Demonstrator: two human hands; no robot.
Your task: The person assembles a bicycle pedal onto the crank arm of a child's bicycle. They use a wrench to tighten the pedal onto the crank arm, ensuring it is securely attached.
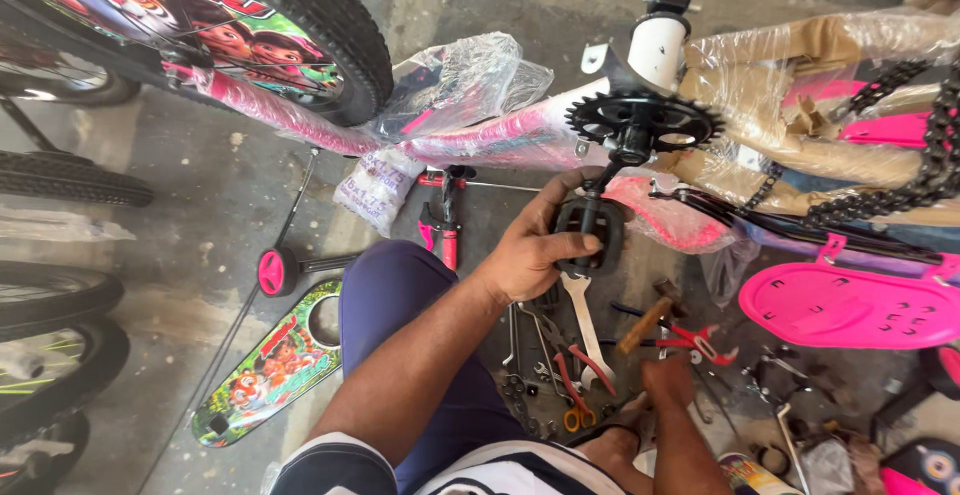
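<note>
On the concrete workshop floor point(200, 205), a pink children's bicycle frame point(500, 140), part-wrapped in clear plastic, lay on its side. The left hand point(530, 255) was curled around a black pedal point(590, 235) sitting at the end of the crank arm point(608, 177) below the black chainring point(642, 120); fingers wrapped over the pedal body, thumb on its upper edge. The right hand point(668, 380) was low by the tool pile, fingers bent downward; could not tell whether it pinched anything, though it sat just below a wooden-handled hammer point(648, 323). A flat steel spanner point(583, 315) lay just beneath the pedal, with red-handled pliers point(700, 340) and orange-handled scissors point(577, 417) nearby. A pink training wheel point(272, 272) and a printed chain guard point(270, 370) lay well apart to the left; a pink plastic seat base point(850, 305) lay to the right. Chain point(900, 190) draped loose over the wrapped frame.

Step judged: fitting the pedal to the crank, hand-seating stage. Next move probably called for holding the pedal square to the crank and getting the spanner onto its axle flats for tightening.
</note>
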